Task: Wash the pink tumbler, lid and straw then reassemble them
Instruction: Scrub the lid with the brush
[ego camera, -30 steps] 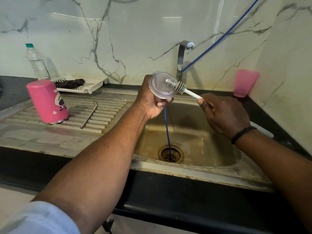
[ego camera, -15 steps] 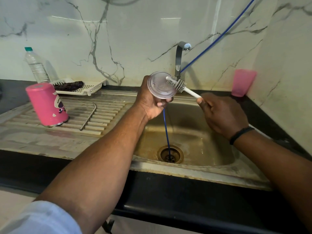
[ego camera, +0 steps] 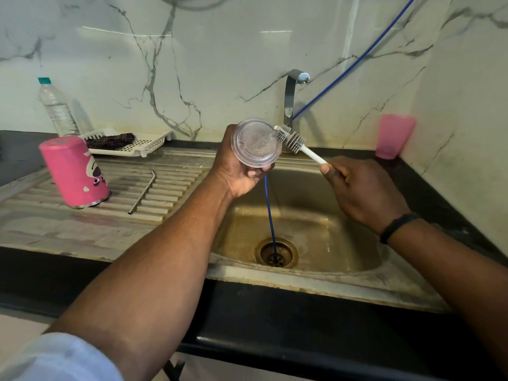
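One clear lid (ego camera: 256, 143) was held over the sink (ego camera: 316, 215) by the left hand (ego camera: 238, 171), fingers curled round its rim. The right hand (ego camera: 362, 192) clenched one white brush (ego camera: 294, 141), bristles touching the lid. One pink tumbler (ego camera: 74, 171) stood upside down on the draining surface (ego camera: 55, 224), one metal straw (ego camera: 143, 191) lying beside it. One white tray (ego camera: 143, 145) held something dark.

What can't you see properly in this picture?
Head view only:
- Clear round plastic lid: its far face is turned away; the left hand covers its lower rim.
- White bottle brush: the handle end is hidden in the right hand.
- Upside-down pink tumbler: motion blur smears its picture.
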